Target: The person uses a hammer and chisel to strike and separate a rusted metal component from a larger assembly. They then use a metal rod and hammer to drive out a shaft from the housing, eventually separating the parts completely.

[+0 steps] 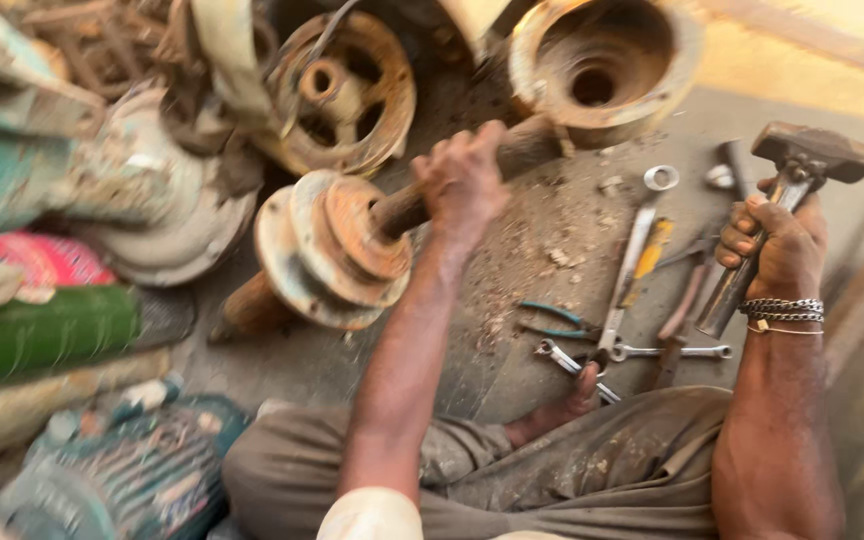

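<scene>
My left hand (462, 180) grips the rusty shaft (527, 150) of a pump rotor; its stacked rusty discs (327, 250) lie tilted on the concrete floor in front of me. My right hand (777, 250) is closed around the metal handle of a hammer (802, 165), whose blocky head is raised at the right, above the tools. A chain bracelet sits on my right wrist. I sit on the floor with my legs folded.
Several spanners and a pair of pliers (557, 322) lie on the floor between my hands. Rusty pump housings (602, 65) and a wheel-like casting (347, 90) stand behind. A green cylinder (42, 335) and a finned motor (122, 470) crowd the left.
</scene>
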{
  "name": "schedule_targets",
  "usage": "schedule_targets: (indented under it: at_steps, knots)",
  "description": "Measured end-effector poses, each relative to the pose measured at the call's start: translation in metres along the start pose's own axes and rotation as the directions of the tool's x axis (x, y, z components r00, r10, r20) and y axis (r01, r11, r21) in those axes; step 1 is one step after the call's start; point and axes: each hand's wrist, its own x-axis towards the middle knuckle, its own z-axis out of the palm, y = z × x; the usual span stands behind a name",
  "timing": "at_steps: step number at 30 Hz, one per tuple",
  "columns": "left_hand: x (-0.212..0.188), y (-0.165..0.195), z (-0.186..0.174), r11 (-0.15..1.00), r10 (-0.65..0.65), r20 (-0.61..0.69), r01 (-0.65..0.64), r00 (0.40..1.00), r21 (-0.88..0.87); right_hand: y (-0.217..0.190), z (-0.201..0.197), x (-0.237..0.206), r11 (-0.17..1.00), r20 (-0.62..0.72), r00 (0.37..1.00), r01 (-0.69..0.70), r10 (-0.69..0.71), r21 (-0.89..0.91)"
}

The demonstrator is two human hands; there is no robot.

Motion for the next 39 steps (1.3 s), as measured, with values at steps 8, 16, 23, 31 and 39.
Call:
schedule_targets:
  at_steps: [8, 16, 23, 31, 39]
  knots:
    - [-0.001, 0.003, -0.011, 0.995, -0.023, 0.08, 0.031, 0.997, -0.099, -0.093, 0.018, 0.022, 0.885, -0.008, 0.899, 0.43, -0.439, -0.18]
    - [-0.007, -0.002, 0.003, 1.0, 0.017, 0.184, -0.017, 0.983, -0.003, -0.046, 0.125, -0.014, 0.845, 0.256, 0.96, 0.226, -0.11, -0.485]
    - [-0.027, 0.039, -0.011, 0.98, 0.095, -0.087, -0.109, 0.992, -0.168, 0.035, 0.058, -0.043, 0.933, 0.126, 0.95, -0.245, 0.285, -0.263]
    - [0.019, 0.038, 0.007, 0.982, 0.139, -0.218, -0.162, 0.966, -0.093, 0.031, 0.048, -0.025, 0.987, 0.135, 0.987, -0.107, 0.091, 0.121]
    - [0.017, -0.021, 0.002, 1.0, -0.024, 0.004, 0.024, 1.0, -0.001, 0.06, 0.016, -0.003, 0.99, 0.188, 0.977, -0.118, 0.102, 0.075]
